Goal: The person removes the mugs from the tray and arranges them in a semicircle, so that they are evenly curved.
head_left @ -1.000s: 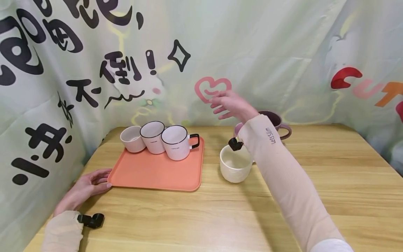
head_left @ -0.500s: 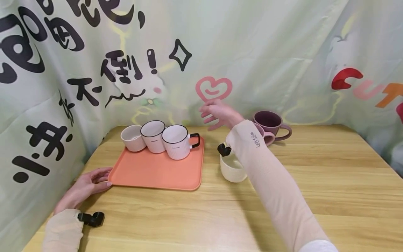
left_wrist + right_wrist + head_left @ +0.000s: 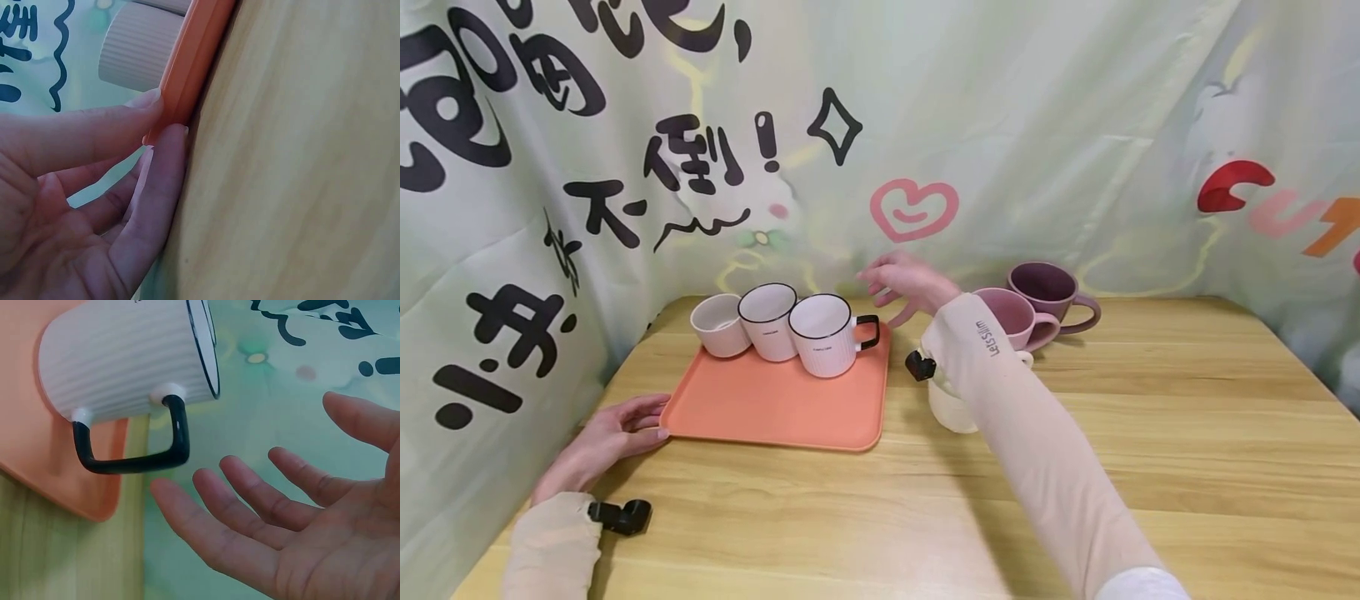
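Observation:
My left hand (image 3: 610,442) pinches the near left corner of the orange tray (image 3: 775,417). In the left wrist view its thumb (image 3: 125,119) lies against the tray's rim, with a finger below. Two white ribbed mugs with black rims stand at the tray's back: the right-hand mug (image 3: 823,337) has a black handle (image 3: 134,464), and the middle mug (image 3: 769,325) leans close beside it. A plain white cup (image 3: 721,327) is at the left. My right hand (image 3: 906,283) hovers behind the tray's right side, fingers spread and holding nothing, its fingertips near the black handle.
Right of the tray stands a cream cup (image 3: 950,408), partly hidden by my right forearm. Behind it are a pink mug (image 3: 1007,317) and a dark purple mug (image 3: 1045,287). A printed curtain (image 3: 1037,125) hangs along the back of the wooden table (image 3: 850,525).
My right hand has moved left and down toward the black-handled mug, uncovering the pink and purple mugs. The left hand and tray have stayed in place.

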`<state>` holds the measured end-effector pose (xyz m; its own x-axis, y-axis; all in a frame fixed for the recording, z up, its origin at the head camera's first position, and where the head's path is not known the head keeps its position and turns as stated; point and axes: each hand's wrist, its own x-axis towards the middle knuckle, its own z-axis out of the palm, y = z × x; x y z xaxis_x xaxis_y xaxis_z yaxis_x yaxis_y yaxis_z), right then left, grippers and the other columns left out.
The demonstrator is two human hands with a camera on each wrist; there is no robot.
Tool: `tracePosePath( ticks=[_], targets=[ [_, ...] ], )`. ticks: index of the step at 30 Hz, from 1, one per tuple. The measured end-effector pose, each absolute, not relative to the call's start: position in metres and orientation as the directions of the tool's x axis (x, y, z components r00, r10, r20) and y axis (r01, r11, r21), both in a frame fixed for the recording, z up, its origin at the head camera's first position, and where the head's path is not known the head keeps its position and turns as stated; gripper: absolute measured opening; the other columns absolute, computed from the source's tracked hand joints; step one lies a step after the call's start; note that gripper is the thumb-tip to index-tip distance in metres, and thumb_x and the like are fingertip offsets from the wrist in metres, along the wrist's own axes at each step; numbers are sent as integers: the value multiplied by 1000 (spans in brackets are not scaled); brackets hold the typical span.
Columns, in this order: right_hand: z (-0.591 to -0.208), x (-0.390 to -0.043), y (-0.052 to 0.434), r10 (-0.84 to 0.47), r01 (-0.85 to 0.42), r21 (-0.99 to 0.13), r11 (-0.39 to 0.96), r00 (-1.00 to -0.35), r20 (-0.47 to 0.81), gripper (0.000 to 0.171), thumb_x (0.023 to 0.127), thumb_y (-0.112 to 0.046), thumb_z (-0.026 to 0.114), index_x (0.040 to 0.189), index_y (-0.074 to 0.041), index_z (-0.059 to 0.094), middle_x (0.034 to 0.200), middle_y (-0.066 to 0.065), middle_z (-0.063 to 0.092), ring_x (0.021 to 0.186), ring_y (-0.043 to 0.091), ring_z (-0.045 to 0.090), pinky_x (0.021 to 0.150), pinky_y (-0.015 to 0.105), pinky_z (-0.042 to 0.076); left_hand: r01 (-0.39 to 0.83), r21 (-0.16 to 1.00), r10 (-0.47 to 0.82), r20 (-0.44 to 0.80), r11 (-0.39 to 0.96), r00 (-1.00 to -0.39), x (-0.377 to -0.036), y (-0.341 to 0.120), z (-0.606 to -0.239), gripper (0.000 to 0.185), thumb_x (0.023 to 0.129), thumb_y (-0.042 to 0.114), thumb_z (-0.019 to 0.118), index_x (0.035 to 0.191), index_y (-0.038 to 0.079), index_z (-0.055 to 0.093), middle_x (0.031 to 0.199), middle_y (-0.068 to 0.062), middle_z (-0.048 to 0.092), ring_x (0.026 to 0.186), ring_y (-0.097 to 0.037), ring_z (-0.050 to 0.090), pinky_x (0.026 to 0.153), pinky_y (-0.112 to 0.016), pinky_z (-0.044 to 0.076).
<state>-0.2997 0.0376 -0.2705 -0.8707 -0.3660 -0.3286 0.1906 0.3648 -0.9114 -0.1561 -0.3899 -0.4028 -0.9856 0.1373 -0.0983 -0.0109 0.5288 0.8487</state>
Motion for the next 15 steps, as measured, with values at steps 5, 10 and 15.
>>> tracePosePath(
  ticks=[5,10,15],
  targets=[
    [-275,-300,34,-377,185,-910,372,-865,-330,48,104,-26,59,142,-1,46,138,21,49,126,39,51,94,62,50,-10,850,139,-98,527,-985,-157,-389,-402,64,96,5,69,145,-19,36,141,-39,46,102,2,61,82,-17,53],
    [-282,-300,31,-386,204,-900,385,-850,-358,45,104,-27,59,139,-1,48,140,22,49,126,40,49,94,63,50,-11,845,136,-98,534,-986,-157,-389,-401,64,96,5,69,145,-18,36,141,-39,47,102,2,61,81,-17,53],
    [-291,-299,29,-404,217,-876,430,-822,-402,38,103,-27,60,131,-3,53,129,18,50,125,41,48,92,64,50,-15,846,124,-96,532,-988,-155,-388,-402,64,96,7,70,145,-18,37,140,-38,48,100,5,60,81,-17,53]
  ],
)
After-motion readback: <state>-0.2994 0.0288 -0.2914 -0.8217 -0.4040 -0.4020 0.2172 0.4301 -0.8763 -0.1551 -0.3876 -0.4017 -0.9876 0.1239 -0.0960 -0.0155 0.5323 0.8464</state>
